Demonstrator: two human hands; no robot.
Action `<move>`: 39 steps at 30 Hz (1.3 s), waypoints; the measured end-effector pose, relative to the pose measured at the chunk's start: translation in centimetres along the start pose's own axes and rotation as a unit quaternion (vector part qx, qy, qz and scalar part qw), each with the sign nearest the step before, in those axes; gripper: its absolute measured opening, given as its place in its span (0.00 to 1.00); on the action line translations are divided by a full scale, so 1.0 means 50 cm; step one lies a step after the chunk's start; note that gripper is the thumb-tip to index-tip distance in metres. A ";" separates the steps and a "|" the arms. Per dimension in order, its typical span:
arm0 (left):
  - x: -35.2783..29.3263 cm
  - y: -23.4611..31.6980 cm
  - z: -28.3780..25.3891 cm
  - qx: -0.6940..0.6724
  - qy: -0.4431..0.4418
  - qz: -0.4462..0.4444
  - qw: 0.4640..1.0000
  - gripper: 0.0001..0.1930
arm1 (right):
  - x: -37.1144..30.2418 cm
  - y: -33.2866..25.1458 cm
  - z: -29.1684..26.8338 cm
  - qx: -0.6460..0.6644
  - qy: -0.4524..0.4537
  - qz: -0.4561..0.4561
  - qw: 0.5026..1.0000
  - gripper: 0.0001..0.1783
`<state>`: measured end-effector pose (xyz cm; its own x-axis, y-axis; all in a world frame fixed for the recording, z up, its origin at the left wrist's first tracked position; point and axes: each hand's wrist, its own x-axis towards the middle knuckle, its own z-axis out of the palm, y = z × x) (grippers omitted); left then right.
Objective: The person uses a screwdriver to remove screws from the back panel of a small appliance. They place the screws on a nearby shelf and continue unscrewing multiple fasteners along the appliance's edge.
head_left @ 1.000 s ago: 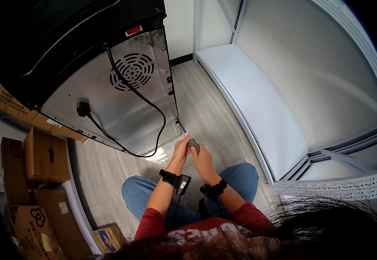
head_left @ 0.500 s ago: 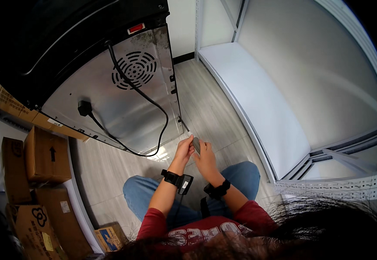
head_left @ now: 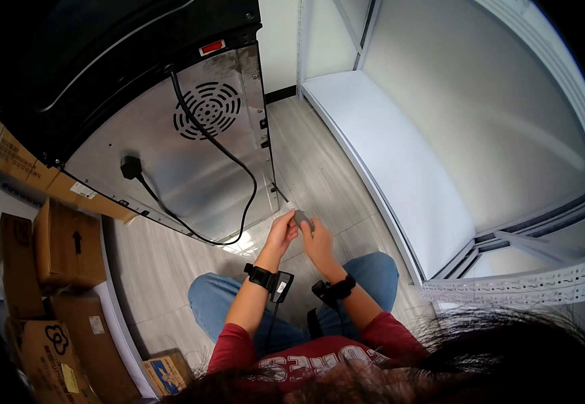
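Observation:
A screwdriver with a grey handle is gripped by both of my hands. My left hand pinches it near the front of the handle, and my right hand is closed round the rear part. Its thin shaft points up and left to the lower right edge of the machine's metal back panel; whether the tip sits in a screw is too small to tell. Screws and dark slots line that edge. A black power cord hangs in a loop across the panel, its plug resting against the metal.
Left of me, cardboard boxes fill a low shelf. A long white shelf runs along the right. Above the panel are a red switch and the machine's black upper housing. My knees are bent on the tiled floor.
The screwdriver handle has turned and shifted slightly up and left, with my right hand shifting along it. The whole view has slid slightly left. Both hands still hold the tool.

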<state>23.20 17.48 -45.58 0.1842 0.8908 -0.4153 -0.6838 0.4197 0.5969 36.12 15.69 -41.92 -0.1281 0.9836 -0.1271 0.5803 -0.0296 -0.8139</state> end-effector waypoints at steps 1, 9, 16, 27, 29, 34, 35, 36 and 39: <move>0.000 -0.001 0.004 0.011 0.016 0.010 1.000 0.15 | 0.004 0.014 0.002 0.004 0.010 -0.003 1.000 0.23; -0.007 -0.011 0.013 -0.034 0.054 0.005 0.998 0.15 | -0.010 0.007 0.003 0.030 0.056 -0.041 0.997 0.18; -0.005 -0.011 0.007 0.047 0.074 0.058 0.994 0.14 | -0.037 -0.052 0.000 -0.017 0.214 -0.179 0.960 0.17; -0.022 -0.013 0.019 0.092 0.104 0.017 0.990 0.17 | -0.034 0.014 0.001 0.056 0.002 0.030 0.998 0.23; -0.023 -0.018 0.017 0.102 0.105 0.023 0.989 0.18 | -0.034 0.022 0.001 0.018 0.003 0.009 1.000 0.22; -0.022 -0.025 -0.005 0.192 0.095 0.056 0.975 0.17 | -0.039 0.030 -0.001 -0.008 -0.036 -0.045 0.998 0.19; -0.024 -0.027 -0.003 0.216 0.098 0.071 0.969 0.17 | -0.043 0.020 -0.003 -0.001 -0.047 -0.053 0.998 0.20; -0.027 -0.029 -0.002 0.240 0.101 0.086 0.962 0.16 | -0.047 0.008 -0.006 0.007 -0.058 -0.061 0.996 0.21; -0.034 -0.034 0.005 0.290 0.065 0.112 0.948 0.17 | -0.047 0.022 0.009 0.019 -0.029 -0.078 0.996 0.23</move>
<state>24.23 15.29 -45.70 -0.0352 0.9557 -0.2922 -0.1857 0.2810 0.9416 36.71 13.28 -42.77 -0.2611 0.9649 -0.0282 0.5181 0.1154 -0.8475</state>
